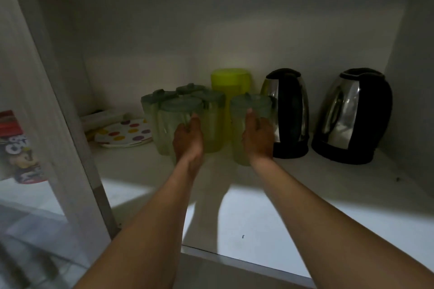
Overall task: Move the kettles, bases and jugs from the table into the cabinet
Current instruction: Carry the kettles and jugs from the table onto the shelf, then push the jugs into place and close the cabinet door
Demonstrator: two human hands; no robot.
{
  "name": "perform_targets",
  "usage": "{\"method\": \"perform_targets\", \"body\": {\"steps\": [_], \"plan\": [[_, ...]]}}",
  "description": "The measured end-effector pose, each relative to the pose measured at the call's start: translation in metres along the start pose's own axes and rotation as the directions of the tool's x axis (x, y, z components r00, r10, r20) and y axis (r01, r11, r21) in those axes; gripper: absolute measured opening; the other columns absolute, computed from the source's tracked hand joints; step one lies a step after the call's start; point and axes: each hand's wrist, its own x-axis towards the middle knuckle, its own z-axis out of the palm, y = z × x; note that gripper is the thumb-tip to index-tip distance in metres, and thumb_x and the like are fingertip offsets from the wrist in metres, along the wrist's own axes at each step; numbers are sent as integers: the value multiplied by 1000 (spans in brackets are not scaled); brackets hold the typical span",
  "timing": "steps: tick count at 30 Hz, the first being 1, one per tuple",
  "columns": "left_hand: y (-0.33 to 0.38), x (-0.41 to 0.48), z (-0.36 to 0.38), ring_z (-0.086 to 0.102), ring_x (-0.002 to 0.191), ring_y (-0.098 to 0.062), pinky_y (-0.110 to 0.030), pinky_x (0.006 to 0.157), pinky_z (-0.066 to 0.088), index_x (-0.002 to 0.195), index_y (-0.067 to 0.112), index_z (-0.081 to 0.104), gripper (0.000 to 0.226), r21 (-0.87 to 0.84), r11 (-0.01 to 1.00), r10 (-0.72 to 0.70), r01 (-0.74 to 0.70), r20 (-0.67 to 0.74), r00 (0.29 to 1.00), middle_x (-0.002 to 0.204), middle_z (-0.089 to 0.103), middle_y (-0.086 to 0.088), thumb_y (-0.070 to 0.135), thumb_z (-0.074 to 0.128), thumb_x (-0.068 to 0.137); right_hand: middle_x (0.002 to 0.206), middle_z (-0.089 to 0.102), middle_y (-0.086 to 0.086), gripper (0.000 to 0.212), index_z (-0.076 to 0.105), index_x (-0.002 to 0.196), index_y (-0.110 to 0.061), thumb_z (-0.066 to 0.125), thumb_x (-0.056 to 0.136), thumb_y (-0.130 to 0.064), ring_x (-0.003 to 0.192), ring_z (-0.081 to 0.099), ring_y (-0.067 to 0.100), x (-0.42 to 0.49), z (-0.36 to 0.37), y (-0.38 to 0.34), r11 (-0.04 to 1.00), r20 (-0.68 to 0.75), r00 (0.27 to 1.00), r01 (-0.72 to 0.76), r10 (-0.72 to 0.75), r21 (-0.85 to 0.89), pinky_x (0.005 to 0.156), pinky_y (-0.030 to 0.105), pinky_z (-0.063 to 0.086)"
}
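Two hands reach deep into the cabinet shelf (281, 206) — left hand (187, 141) wrapped around one pale green jug (178, 119), right hand (258, 138) around another jug (252, 110) beside a kettle (287, 112). Fingers curl round each body. Thin plastic — likely light, slightly slippery; grip mid-body.

polka-dot plate (124, 135) — far left of shelf, cartoon-printed box (17, 148) outside
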Motion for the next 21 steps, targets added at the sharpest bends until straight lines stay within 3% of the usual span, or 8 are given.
{"method": "perform_targets", "body": {"steps": [3, 5, 8, 10, 12, 15, 18, 21], "plan": [[0, 0, -2, 61, 111, -41, -48, 95, 49, 128, 5, 55, 82, -10, 999, -31, 31, 2, 1000, 123, 63, -22, 70, 41, 79, 94, 65, 15, 48, 55, 84, -13, 43, 94, -58, 93, 65, 32, 1, 4, 3, 999, 44, 998, -38, 37, 17, 83, 35, 49], [3, -8, -6, 61, 113, -39, -48, 98, 48, 132, 8, 54, 96, -11, 998, -55, 56, 30, 998, 125, 64, -20, 80, 42, 70, 111, 67, 15, 58, 59, 104, -16, 40, 89, -69, 106, 65, 36, -2, -1, 2, 996, 50, 995, -83, 83, 7, 93, 43, 51], [-1, -11, -13, 60, 116, -40, -53, 99, 48, 133, 10, 55, 126, 70, 990, -128, 121, 103, 986, 130, 61, -18, 97, 45, 43, 140, 54, 11, 67, 43, 142, -16, 41, 94, -63, 126, 53, 34, -4, -9, -5, 985, 44, 989, -136, 141, -110, 91, 28, 37], [-7, -11, -20, 59, 118, -37, -51, 101, 48, 135, 12, 53, 132, 135, 980, -168, 149, 142, 976, 132, 61, -14, 96, 54, 33, 146, 49, 12, 75, 31, 148, -13, 43, 93, -63, 129, 51, 34, -8, -15, -7, 977, 20, 988, -149, 154, -151, 93, 30, 37], [-8, -14, -29, 61, 116, -33, -45, 100, 49, 132, 7, 55, 115, 170, 974, -177, 149, 166, 970, 129, 63, -14, 82, 67, 46, 145, 48, 15, 83, 25, 148, -10, 45, 91, -66, 128, 51, 35, -16, -19, -8, 971, -12, 985, -170, 171, -167, 95, 34, 40], [-12, -19, -46, 64, 111, -34, -43, 97, 52, 119, -2, 61, 71, 223, 966, -180, 133, 202, 963, 121, 66, -20, 49, 76, 73, 146, 45, 18, 89, 20, 151, -8, 45, 90, -67, 129, 50, 37, -36, -27, -12, 957, -22, 977, -214, 214, -198, 95, 35, 39], [-12, -32, -66, 59, 114, -34, -34, 95, 47, 126, -1, 57, 66, 422, 904, -160, 61, 202, 966, 125, 63, -18, 49, 67, 84, 143, 49, 19, 87, 23, 149, -7, 44, 90, -67, 127, 50, 38, -66, -34, -18, 927, -76, 971, -241, 228, -287, 99, 39, 41], [-1, -63, -90, 58, 90, -28, -33, 75, 44, 105, 0, 61, 44, 545, 830, -50, -119, 285, 957, 106, 65, -14, 43, 56, 94, 136, 50, 20, 69, 26, 137, -11, 43, 93, -62, 121, 51, 40, -109, -42, -29, 919, -139, 981, -175, 133, -353, 98, 44, 44]]}}
